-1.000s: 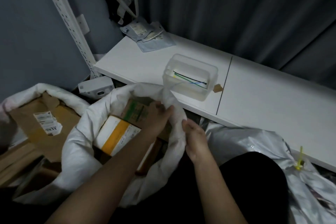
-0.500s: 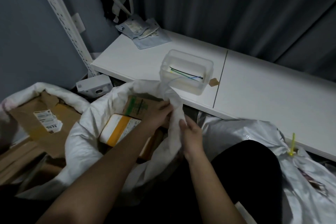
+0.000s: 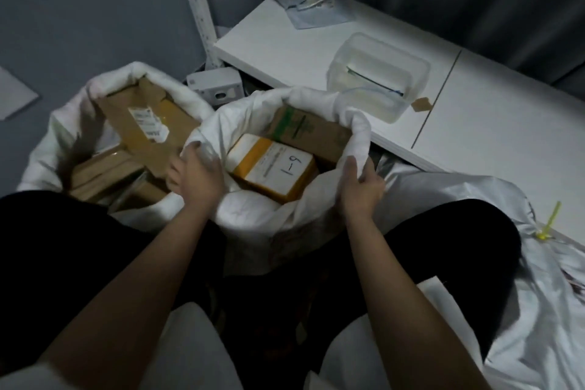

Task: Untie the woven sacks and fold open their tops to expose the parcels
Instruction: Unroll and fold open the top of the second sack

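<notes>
Both hands are gripping the middle sack [image 3: 253, 222]: left hand [image 3: 198, 172] holding its left rim, right hand [image 3: 361, 184] its right. Roll the rim outward evenly (parcels [image 3: 273, 168] already showing), keeping it low.

You're working in dim, bluish light; the white shelf [image 3: 285, 51] catches most brightness, your lap is black shadow, edges bend, everything slightly soft.

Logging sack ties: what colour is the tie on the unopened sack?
Yellow-green cable tie, clearest in the head view.

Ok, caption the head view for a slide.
Both hands, left and right, grip the middle sack's rolled rim.
</notes>
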{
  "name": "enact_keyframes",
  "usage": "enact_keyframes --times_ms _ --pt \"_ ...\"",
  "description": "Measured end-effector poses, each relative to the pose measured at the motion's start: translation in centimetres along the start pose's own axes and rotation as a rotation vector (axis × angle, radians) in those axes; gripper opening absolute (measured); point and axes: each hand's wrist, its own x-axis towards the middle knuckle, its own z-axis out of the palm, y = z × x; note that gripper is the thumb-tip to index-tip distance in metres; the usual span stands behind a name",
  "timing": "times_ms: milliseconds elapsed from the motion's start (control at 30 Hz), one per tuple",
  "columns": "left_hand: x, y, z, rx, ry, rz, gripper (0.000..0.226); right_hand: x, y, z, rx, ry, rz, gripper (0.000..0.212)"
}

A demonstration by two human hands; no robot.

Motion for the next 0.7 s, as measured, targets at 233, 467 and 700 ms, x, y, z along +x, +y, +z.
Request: enact_keyframes --times_ms 233,467,700 --pt "-0.6 -3.2 -0.4 -0.402 -0.385 -0.48 0.087 -3.0 -0.5 1.4 -0.237 -0.186 0.014 0.069" --pt "2.8 -3.4 -3.8 -1.061 -0.278 -0.46 0.046 -0.8 -1.9 -2.1 0.627 -0.164 0.084 0.048" --pt "3.3 -2.4 -3.6 -0.994 -0.388 -0.466 0.047 -0.8 -1.8 -2.3 -0.801 -0.293 -0.927 0.076"
